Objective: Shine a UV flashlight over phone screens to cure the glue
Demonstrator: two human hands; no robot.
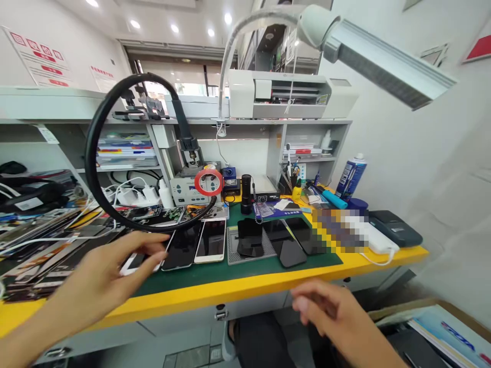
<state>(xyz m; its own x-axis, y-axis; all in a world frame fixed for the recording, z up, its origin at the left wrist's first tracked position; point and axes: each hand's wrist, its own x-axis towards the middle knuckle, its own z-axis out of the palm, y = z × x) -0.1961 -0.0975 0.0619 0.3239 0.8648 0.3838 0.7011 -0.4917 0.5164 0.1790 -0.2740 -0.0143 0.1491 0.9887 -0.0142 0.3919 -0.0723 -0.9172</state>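
Observation:
My left hand point(120, 266) hovers over the left part of the green mat, thumb and fingers apart and loosely bent, with nothing visible between them. Beneath it is a white phone point(138, 262), partly covered by the fingers. To its right lie a black-screened phone point(183, 249) and a white-framed phone point(210, 241). My right hand point(328, 309) is in front of the yellow bench edge, its fingers loosely curled but apart from the thumb, holding nothing I can see. Nearest to it on the mat is a dark phone point(292, 254), among several other dark phones.
A black hose point(89, 148) loops above the bench's left side, near a red tape ring point(198, 182). Loose phone parts point(49, 250) crowd the left. A black flashlight point(246, 194) stands at the back. A lamp point(383, 61) hangs overhead; a spray can point(350, 176) stands right.

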